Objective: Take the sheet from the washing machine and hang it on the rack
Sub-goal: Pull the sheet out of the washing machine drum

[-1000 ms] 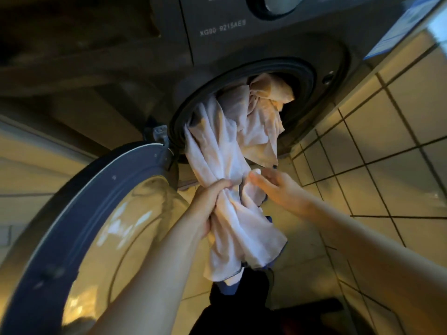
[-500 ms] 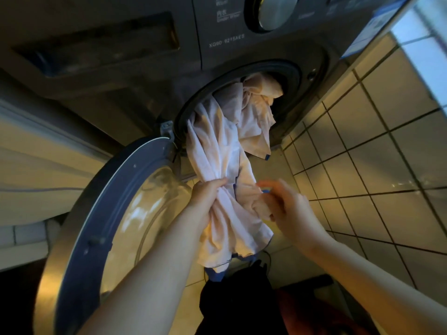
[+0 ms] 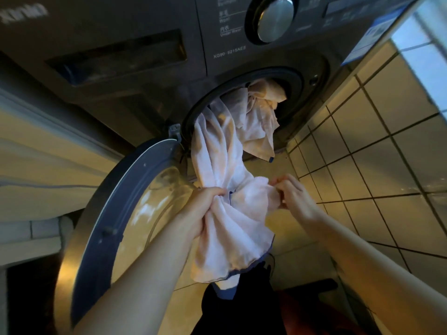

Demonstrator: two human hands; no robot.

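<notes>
One sheet (image 3: 223, 165) half out of one washing machine (image 3: 145, 97); left hand (image 3: 202, 210) fisted round it; right hand (image 3: 294, 197) pinching it

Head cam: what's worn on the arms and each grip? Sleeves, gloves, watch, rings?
Left grip and right grip are bare hands: no gloves, and no rings visible in the dim light. Left forearm and right forearm are bare to the frame edge, with no sleeve, watch or band in view.
</notes>
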